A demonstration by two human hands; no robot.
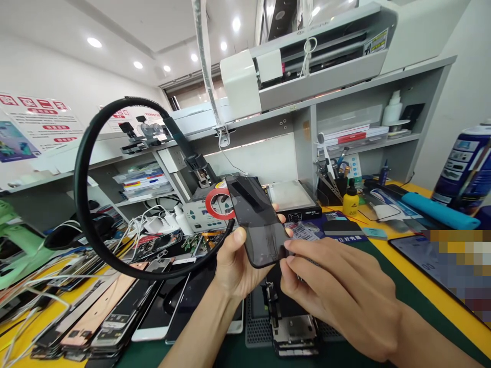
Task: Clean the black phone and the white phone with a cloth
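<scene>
And here's the left hand with a phone up in front, tilted, dark screen facing the wearer! The left grip is closed firmly around it, thumb along one edge, fingertips showing round the other. In comes the right hand at the lower corner: thumb and index finger nearly together, right at the phone's edge. Whether that grip has anything thin pinched in it, I cannot tell.

Below the phone, an opened phone lies on a holed pad, and under that, the green mat on the yellow counter. Just behind the phone, a red ring, partly covered! Behind it sits a control box, with a plate off to its right. A black hose loops wide across the left side, over rows of phone parts and white cables. Over on the right: a yellow bottle, a blue roll and a big can, with a dark screen lying nearer the wearer.
</scene>
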